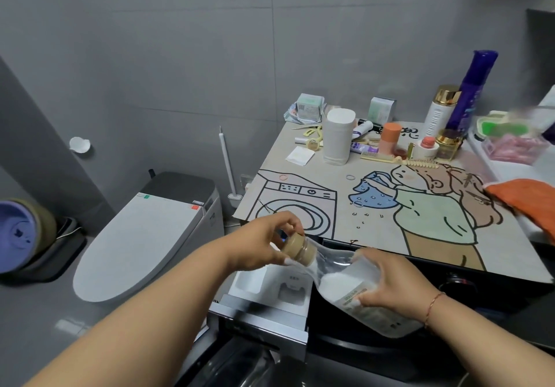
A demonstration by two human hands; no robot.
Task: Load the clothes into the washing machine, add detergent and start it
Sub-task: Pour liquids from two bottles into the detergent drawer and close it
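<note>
Washing machine point(375, 353) front at bottom edge, detergent drawer point(264, 299) pulled out, toilet point(141, 242) close on its left. Detergent bottle point(357, 290) tilted over drawer: right hand point(393, 284) grips its body, left hand point(264, 244) fingers point(292, 227) pinch the tan cap point(297, 248). Behind, cartoon mat point(390, 206) on machine top; toiletries crowd far edge.

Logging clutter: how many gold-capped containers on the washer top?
2: a tall white bottle by the purple bottle, and a short gold jar in front. Others may be hidden.
</note>
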